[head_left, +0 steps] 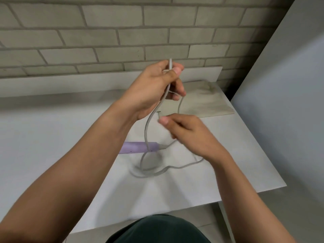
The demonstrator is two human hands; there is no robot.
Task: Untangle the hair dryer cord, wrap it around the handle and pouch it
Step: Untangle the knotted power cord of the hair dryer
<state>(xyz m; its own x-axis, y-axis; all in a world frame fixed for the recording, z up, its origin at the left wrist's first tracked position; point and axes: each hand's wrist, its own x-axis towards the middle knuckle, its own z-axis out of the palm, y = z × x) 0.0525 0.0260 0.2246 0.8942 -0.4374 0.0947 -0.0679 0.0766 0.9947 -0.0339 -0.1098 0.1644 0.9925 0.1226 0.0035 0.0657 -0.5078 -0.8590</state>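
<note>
Step in hand: untangling. Lilac dryer handle (138, 147) lies flat on the counter (52, 128). The cord (148, 123) rises from its end, with slack loops below it. My left grip (157, 85), above the dryer handle, pinches the cord upright. My right grip (185, 130), to its right, is curled and blurred; I cannot tell its hold. The pouch (201, 102) lies beyond, to the right. Next, I judge: draw the loops out straight.

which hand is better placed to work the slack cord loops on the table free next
Probably the right hand: it hovers low, nearest the loops of thin grey cord on the white table. The left hand is raised and grips the cord's upper stretch.
</note>
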